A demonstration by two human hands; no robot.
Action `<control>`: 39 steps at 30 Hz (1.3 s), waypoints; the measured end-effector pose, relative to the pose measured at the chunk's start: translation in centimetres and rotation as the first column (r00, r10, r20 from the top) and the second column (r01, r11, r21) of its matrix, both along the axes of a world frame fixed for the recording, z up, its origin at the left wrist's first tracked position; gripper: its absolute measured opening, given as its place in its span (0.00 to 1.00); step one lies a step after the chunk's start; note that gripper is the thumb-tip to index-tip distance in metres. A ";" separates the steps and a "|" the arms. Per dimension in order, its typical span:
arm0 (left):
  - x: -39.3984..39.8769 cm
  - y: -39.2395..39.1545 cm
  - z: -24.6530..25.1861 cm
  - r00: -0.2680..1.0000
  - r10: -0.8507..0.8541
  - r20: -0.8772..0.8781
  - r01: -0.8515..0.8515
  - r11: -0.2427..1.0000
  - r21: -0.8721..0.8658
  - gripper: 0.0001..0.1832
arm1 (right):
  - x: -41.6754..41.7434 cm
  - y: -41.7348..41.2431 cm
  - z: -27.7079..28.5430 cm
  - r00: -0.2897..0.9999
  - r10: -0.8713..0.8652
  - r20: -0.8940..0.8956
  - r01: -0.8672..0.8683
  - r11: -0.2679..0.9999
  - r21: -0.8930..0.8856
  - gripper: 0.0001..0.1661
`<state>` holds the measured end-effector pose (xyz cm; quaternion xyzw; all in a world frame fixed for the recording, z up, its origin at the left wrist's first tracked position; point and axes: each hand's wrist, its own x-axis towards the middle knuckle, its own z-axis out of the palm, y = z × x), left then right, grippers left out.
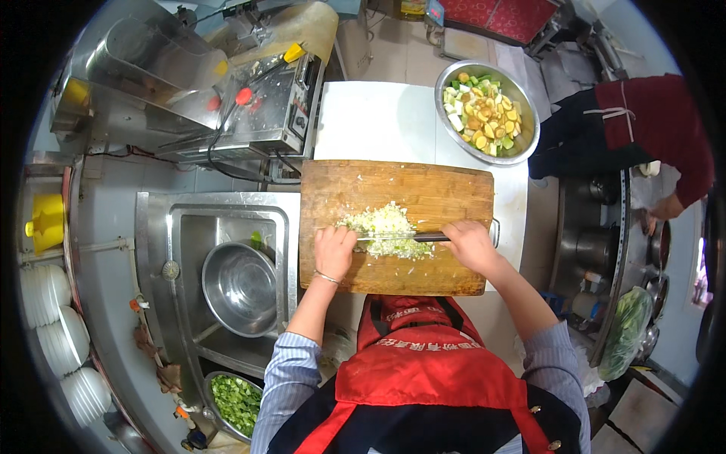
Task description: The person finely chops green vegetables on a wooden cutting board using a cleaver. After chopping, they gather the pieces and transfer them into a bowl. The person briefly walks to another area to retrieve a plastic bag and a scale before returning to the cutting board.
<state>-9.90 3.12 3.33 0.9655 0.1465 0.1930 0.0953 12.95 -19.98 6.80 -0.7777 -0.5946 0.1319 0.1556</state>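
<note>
My right hand (468, 244) grips the dark handle of a kitchen knife (434, 236), at the right of a wooden cutting board (397, 179). The blade points left across a pile of finely chopped pale green and white vegetable (385, 224). My left hand (333, 249), with a bracelet at the wrist, rests at the blade's far end, fingers bent over it. How firmly those fingers hold the blade cannot be told. Loose bits lie about the pile on the board.
Beyond the board's right corner stands a steel bowl (532, 136) of cut vegetables and sliced ginger. At left, a sink (227, 209) holds a metal basin (241, 289); chopped greens (235, 400) sit below it. A co-worker (652, 122) stands at the right by the pans.
</note>
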 end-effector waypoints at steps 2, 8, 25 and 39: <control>-0.9 0.5 -0.5 0.998 0.043 0.055 -0.043 0.999 -0.001 0.03 | -0.4 1.3 1.8 1.000 0.001 0.019 -0.002 0.996 0.089 0.15; -0.8 1.1 -0.8 0.994 0.096 0.048 -0.097 0.995 0.024 0.03 | 0.6 3.3 1.2 0.998 0.060 -0.022 -0.059 0.998 0.022 0.13; 1.0 0.7 -1.2 0.994 0.112 0.008 -0.112 0.993 0.038 0.02 | 1.5 2.9 0.6 0.995 -0.078 0.065 0.083 0.993 -0.083 0.12; 1.4 1.7 -0.8 0.988 -0.146 0.059 0.144 0.989 0.028 0.02 | -3.0 1.7 -1.2 1.000 -0.001 -0.018 -0.003 0.978 -0.208 0.15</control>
